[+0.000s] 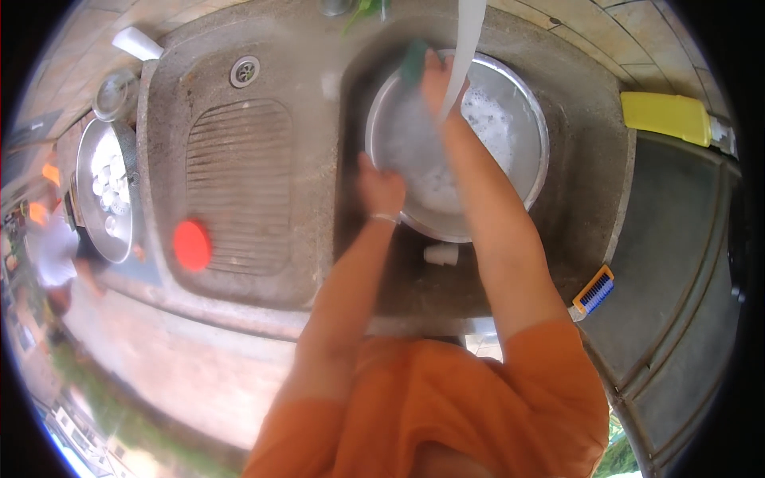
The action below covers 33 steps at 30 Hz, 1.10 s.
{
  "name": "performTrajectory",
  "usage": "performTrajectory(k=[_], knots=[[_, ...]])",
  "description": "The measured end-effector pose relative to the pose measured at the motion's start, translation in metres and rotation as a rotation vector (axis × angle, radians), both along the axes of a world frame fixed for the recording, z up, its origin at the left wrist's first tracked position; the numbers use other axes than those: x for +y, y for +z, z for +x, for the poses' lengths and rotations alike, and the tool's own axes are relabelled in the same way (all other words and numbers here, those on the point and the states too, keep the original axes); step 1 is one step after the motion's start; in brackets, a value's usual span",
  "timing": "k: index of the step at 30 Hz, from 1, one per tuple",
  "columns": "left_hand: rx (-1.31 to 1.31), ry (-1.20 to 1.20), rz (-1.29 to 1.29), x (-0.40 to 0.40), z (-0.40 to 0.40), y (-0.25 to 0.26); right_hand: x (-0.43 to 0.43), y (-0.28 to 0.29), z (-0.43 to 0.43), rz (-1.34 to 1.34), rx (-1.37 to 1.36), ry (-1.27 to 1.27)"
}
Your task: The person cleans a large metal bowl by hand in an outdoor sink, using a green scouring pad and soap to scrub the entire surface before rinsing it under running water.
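A round metal basin [541, 140] with soapy, foamy water stands in the right bowl of a stone sink [588, 209]. My right hand [439, 80] is over the basin's far rim and holds a green scouring pad [413, 63]. At the near left rim, my left hand [382, 190] grips the basin, its fingers partly blurred. A white band [469, 54] comes down from the top across my right wrist; whether it is a hose or running water I cannot tell. Near the basin's front side lies a small white cup-like piece [441, 255].
In the left bowl are a drain [244, 71], a ribbed surface [239, 179] and a red round lid [192, 245]. A metal pan [89, 173] holds white pieces beside a glass jar [112, 95]. A yellow bottle [666, 116] and brush [593, 290] lie right. A person [57, 251] is far left.
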<state>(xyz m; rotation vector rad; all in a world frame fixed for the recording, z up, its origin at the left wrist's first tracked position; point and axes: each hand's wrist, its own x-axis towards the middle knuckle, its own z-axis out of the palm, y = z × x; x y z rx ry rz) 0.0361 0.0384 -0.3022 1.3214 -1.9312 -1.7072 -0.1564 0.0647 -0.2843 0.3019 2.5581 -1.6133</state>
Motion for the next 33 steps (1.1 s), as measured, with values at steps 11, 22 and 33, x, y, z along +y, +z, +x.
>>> performTrajectory(k=[11, 22, 33], knots=[[0.341, 0.2, 0.646, 0.009, 0.001, 0.006, 0.042, -0.064, -0.044, -0.245, 0.094, -0.161], [-0.273, -0.192, -0.026, -0.025, 0.008, 0.004, -0.023, 0.011, 0.084, 0.105, 0.15, 0.604], [-0.197, -0.2, -0.132, -0.03, -0.012, 0.029, -0.022, -0.006, 0.078, 0.053, 0.542, 0.523]])
